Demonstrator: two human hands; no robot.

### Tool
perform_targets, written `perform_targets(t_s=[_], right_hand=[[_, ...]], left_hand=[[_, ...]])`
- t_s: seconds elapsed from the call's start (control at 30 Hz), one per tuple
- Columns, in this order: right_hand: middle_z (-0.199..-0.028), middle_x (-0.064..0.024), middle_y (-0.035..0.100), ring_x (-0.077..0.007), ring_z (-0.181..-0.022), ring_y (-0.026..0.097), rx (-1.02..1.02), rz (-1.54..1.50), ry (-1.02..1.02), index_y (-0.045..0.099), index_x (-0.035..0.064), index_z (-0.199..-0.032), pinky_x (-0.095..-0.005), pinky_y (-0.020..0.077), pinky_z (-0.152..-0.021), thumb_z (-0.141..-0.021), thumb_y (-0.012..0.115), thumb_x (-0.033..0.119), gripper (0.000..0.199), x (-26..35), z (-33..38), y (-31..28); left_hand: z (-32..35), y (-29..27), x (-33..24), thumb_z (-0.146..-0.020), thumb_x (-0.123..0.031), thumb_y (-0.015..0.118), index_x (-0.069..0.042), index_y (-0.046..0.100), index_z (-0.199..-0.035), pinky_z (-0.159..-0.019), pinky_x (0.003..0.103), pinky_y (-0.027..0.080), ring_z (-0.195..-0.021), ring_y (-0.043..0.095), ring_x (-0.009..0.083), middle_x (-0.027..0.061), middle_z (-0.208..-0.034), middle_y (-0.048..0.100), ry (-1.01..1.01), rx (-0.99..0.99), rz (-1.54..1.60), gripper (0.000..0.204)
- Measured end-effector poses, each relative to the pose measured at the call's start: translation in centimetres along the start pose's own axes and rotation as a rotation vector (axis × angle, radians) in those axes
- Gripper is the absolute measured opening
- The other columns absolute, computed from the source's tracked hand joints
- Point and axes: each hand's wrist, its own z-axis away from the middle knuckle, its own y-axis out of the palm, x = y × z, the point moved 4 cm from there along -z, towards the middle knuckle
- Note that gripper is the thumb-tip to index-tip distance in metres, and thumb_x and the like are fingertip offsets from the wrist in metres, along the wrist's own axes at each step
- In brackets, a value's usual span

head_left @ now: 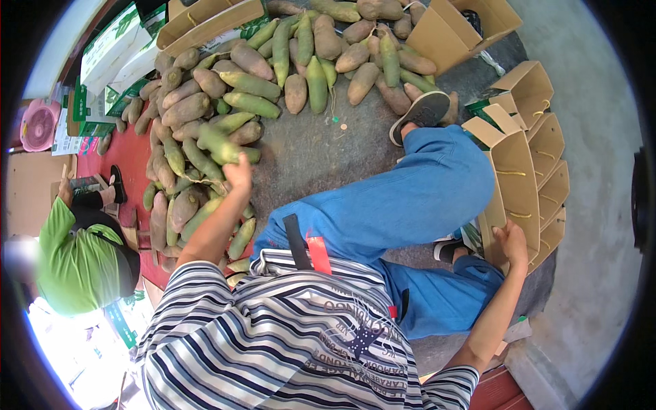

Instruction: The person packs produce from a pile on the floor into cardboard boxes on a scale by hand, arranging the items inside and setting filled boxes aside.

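My left hand (239, 173) is closed round the end of a green radish (217, 143), which is slightly smeared by motion. This radish is held over the left part of a big heap of radishes (186, 109), some green and smooth, others brown with dried mud. On the other side of my legs, my right hand (511, 244) grips the edge of an open cardboard box (514, 176) with a yellow cord handle. The inside of that box is partly hidden.
More open boxes (551, 186) stand in a row beyond it. Another brown carton (465, 34) is at the far right of the heap. White and green cartons (113, 55) and a pink fan (39, 125) stand far left. A person in green (85, 256) sits at the left.
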Motion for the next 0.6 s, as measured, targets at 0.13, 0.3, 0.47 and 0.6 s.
perform_targets(t_s=[0.13,0.3,0.47,0.6], right_hand=[[-0.081,-0.0203,0.060,-0.0371,-0.079,0.056,0.084,-0.121,0.096,0.056,0.0053,-0.103,-0.0422,0.0427,-0.070,-0.075,0.061,0.015,0.030,1.0,-0.3,-0.3],[-0.082,-0.0202,0.060,-0.0366,-0.080,0.057,0.090,-0.099,0.128,0.056,0.0057,-0.105,-0.0411,0.0434,-0.071,-0.075,0.061,0.013,0.031,-0.3,-0.2,0.2],[-0.077,-0.0192,0.060,-0.0366,-0.076,0.058,0.061,-0.047,0.081,0.057,0.0031,-0.101,-0.0403,0.0442,-0.068,-0.075,0.061,0.013,0.028,0.3,-0.3,-0.3],[-0.075,-0.0191,0.060,-0.0361,-0.072,0.057,0.007,-0.057,-0.008,0.057,0.0029,-0.099,-0.0403,0.0437,-0.066,-0.075,0.061,0.012,0.026,0.7,-0.3,-0.7]], left_hand=[[5.2,5.9,-6.7,-0.084,-0.043,0.052,0.003,0.045,-0.108,-0.064,0.033,0.049,-0.075,0.061,0.0219,0.0168,-0.091,0.060,-0.245,0.497,0.364,0.052],[7.3,6.6,-13.1,-0.081,-0.050,0.053,0.001,0.045,-0.111,-0.076,0.034,0.047,-0.091,0.058,0.0225,0.0176,-0.101,0.057,-0.044,0.872,0.237,0.059],[-1.1,-4.7,-7.3,-0.067,-0.032,0.071,-0.003,0.047,-0.113,-0.086,0.040,0.043,-0.105,0.050,0.0280,0.0137,-0.110,0.052,0.550,0.358,-1.287,0.059],[-5.6,-17.4,-0.6,-0.054,-0.035,0.079,-0.006,0.044,-0.117,-0.085,0.039,0.047,-0.110,0.049,0.0288,0.0143,-0.119,0.047,0.041,0.284,-1.586,0.078]])
